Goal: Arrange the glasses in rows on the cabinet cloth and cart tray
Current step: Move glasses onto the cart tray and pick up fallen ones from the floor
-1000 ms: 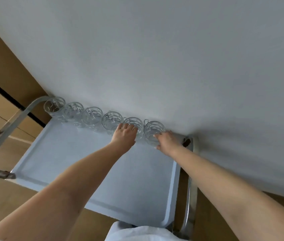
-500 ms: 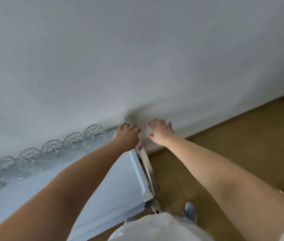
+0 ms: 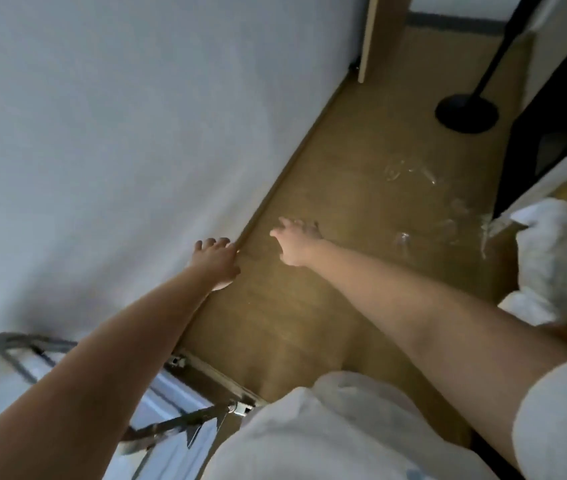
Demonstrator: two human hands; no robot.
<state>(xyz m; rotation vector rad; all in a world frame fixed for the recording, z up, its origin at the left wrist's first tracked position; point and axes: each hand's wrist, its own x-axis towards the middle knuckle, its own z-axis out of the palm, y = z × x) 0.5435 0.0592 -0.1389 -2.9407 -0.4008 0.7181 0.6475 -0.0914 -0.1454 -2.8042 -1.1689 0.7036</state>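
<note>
Nearest the camera, the person's white garment point(image 3: 327, 431) fills the bottom edge. Beside it, at the lower left, stand the metal frame of the cart point(image 3: 185, 422) and one pale corner of its tray point(image 3: 167, 389). Half a second ago the tray lay under the left arm with a row of glasses along its far edge. Now the view has swung to the right and that row has dropped out of sight.

Both bare arms stretch forward over the brown floor point(image 3: 310, 323). The left hand point(image 3: 214, 263) has left the cart's corner and hangs at the line where the white surface point(image 3: 102, 133) meets the floor, its fingers loosely bent and holding nothing. The right hand point(image 3: 296, 244) has come off the white surface and reaches out over the floor with fingers spread wide, also empty.

Beyond the right hand, well apart from it, several clear glasses point(image 3: 402, 240) sit scattered on the floor, blurred and hard to count. Only one showed earlier. A bundle of white cloth point(image 3: 559, 265) lies near them at the right edge. Farther off is the round black base of a stand point(image 3: 466, 113).
</note>
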